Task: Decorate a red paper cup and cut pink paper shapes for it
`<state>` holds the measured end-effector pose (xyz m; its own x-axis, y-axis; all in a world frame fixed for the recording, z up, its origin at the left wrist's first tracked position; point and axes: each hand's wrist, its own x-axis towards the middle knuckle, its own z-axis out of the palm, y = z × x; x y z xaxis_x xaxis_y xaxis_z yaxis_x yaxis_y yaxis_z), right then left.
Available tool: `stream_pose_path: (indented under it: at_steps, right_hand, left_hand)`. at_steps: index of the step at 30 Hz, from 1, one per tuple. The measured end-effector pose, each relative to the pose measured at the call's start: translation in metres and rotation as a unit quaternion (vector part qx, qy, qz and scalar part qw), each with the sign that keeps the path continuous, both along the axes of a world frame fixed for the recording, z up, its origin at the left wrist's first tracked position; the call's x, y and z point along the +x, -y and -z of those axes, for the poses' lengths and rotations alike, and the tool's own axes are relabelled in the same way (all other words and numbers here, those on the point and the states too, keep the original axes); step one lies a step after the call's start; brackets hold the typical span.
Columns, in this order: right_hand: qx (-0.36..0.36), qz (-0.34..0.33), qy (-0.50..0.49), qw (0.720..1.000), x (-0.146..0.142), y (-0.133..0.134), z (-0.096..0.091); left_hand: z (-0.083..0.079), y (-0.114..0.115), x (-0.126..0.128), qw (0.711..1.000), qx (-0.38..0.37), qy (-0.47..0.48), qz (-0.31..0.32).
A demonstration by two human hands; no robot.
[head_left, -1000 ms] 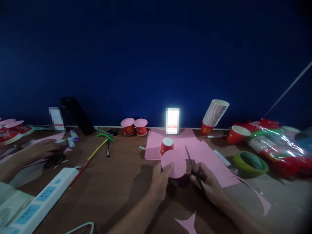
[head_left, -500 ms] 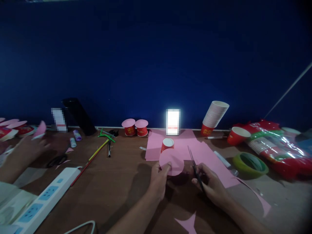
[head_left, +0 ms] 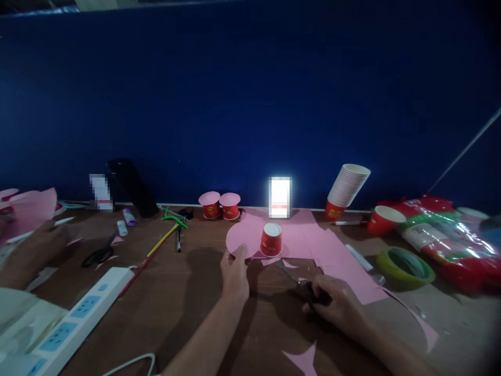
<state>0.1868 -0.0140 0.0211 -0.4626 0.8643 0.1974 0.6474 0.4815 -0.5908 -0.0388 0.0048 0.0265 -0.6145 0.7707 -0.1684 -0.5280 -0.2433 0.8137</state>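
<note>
My left hand pinches a round pink paper disc by its lower edge, thumb on top. Just right of the disc, a red paper cup stands upside down at the front of the pink paper sheets. In my right hand is a pair of black-handled scissors, low over the table, blades pointing forward and left. Small pink scraps lie beyond the blade tips. Farther back, two red cups carry pink discs on top.
At right are a stack of paper cups, a single cup, a tape roll and a red plastic package. A power strip lies at left. Another person's hand holds pink paper and a pen there. A lit screen stands behind.
My left hand has carried the disc leftward, uncovering the red cup. My right hand has lowered the scissors, and their blades now point more to the left.
</note>
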Motion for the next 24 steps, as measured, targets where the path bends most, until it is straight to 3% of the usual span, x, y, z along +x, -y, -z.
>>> stream_pose_path:
  at_steps: [5, 13, 24]
  right_hand:
    - [0.039, -0.043, 0.053, 0.997, -0.002, 0.001, 0.001]
    - [0.009, -0.061, 0.067, 0.996, -0.004, 0.003, -0.014]
    - [0.028, -0.056, 0.048, 0.997, 0.001, -0.001, -0.003]
  left_hand:
    - [0.008, -0.003, -0.003, 1.0, 0.006, -0.001, 0.02]
    - [0.011, -0.002, -0.003, 0.999, -0.008, -0.014, 0.037]
    - [0.009, -0.003, -0.004, 0.999, -0.008, -0.003, 0.032]
